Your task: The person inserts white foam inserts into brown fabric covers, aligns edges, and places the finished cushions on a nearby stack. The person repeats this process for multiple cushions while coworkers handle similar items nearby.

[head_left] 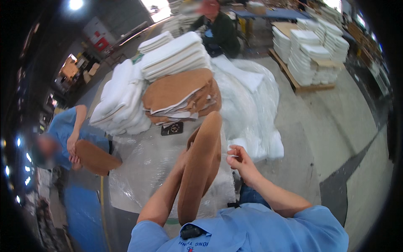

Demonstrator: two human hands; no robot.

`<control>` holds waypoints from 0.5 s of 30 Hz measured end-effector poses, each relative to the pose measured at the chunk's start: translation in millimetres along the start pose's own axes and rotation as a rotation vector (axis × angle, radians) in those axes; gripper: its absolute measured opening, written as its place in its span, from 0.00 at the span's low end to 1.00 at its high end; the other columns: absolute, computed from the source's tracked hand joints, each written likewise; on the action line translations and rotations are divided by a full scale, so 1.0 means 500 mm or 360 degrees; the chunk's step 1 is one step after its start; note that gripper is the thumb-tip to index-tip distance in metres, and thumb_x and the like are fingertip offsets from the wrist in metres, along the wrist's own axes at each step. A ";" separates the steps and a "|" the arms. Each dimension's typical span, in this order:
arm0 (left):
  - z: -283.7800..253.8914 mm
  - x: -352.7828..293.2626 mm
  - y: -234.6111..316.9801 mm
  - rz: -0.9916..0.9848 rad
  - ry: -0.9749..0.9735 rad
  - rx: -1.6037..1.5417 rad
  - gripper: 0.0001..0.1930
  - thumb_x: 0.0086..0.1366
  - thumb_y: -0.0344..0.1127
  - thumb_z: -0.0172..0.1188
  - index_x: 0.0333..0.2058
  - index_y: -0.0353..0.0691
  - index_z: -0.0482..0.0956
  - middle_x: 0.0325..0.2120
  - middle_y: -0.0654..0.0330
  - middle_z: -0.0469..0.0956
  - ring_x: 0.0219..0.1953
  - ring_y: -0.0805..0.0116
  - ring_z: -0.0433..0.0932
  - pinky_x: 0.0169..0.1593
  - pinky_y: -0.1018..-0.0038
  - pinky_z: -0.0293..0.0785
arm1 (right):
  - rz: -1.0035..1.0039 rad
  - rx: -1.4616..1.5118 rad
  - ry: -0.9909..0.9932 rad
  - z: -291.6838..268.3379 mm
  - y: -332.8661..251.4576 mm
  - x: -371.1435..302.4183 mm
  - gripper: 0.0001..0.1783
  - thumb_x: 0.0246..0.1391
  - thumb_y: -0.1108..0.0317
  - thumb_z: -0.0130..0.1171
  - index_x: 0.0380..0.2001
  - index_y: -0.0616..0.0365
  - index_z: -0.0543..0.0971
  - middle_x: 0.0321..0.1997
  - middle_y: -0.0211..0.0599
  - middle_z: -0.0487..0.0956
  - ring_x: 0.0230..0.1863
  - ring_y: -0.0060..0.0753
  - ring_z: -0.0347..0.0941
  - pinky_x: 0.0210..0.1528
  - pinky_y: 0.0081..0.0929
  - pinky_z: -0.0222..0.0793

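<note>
So I've got a brown cushion (195,176) stood up on its long side right in front of me, over the near edge of the table (138,168), top end leaning a bit to the right and the bottom end down by my shirt (252,229). My left hand (183,158) is gripping it from the left side, about halfway up, though most of the fingers are tucked behind the cushion so you can't see exactly how they sit. My right hand (242,163) is just off the other side, not touching, fingers loosely curled and half open, and I can't make out anything in it. Table's covered in clear plastic, with a small black thing (172,128) lying flat past the cushion. Behind that there's a brown pile (178,92) with white edges poking out, a white stack (119,98) left of it, another white stack (174,56) behind, and a big plastic-wrapped bundle (254,109) on the right. Person in blue (63,130) off to my left has both hands on another brown cushion (94,157), and someone in a dark top (224,33) is across the table. Further right, more white piles (310,52) sit on a pallet (296,87).
</note>
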State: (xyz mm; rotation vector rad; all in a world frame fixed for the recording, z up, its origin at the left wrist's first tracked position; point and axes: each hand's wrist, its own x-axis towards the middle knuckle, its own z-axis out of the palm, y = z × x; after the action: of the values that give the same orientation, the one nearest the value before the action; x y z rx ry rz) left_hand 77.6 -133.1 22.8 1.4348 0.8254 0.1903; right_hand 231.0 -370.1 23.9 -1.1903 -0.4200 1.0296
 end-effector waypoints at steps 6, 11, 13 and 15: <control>0.057 0.012 -0.158 -0.0542 -0.0630 -0.0137 0.34 0.79 0.61 0.48 0.56 0.31 0.81 0.46 0.50 0.86 0.48 0.60 0.83 0.52 0.63 0.77 | 0.0604 0.0620 0.0080 -0.050 0.134 0.016 0.34 0.63 0.52 0.70 0.67 0.47 0.69 0.60 0.31 0.76 0.61 0.32 0.72 0.55 0.36 0.70; 0.084 0.026 -0.222 -0.0711 -0.0663 0.0019 0.33 0.79 0.61 0.48 0.56 0.33 0.82 0.47 0.50 0.86 0.48 0.57 0.84 0.53 0.62 0.78 | 0.0687 0.0838 0.0519 -0.081 0.240 -0.011 0.14 0.63 0.63 0.70 0.49 0.49 0.80 0.39 0.24 0.83 0.39 0.28 0.81 0.33 0.27 0.73; 0.104 0.027 -0.238 -0.0662 -0.0566 0.0285 0.32 0.79 0.60 0.48 0.55 0.33 0.82 0.47 0.50 0.86 0.48 0.56 0.84 0.53 0.62 0.78 | 0.0771 0.0763 0.0588 -0.087 0.287 -0.014 0.15 0.63 0.65 0.69 0.51 0.49 0.79 0.39 0.26 0.84 0.37 0.28 0.81 0.34 0.31 0.75; 0.124 0.019 -0.250 -0.0508 -0.0385 0.0925 0.30 0.79 0.59 0.49 0.54 0.35 0.83 0.48 0.48 0.85 0.49 0.52 0.83 0.53 0.60 0.78 | 0.0981 0.0486 0.0565 -0.101 0.329 -0.008 0.15 0.66 0.65 0.64 0.55 0.50 0.78 0.48 0.31 0.85 0.42 0.28 0.82 0.44 0.34 0.80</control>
State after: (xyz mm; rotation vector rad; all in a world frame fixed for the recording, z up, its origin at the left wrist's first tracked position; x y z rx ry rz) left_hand 77.6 -198.8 -100.5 1.7898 0.9354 -0.4958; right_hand 195.7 -399.4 -141.9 -1.2147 0.4004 1.3118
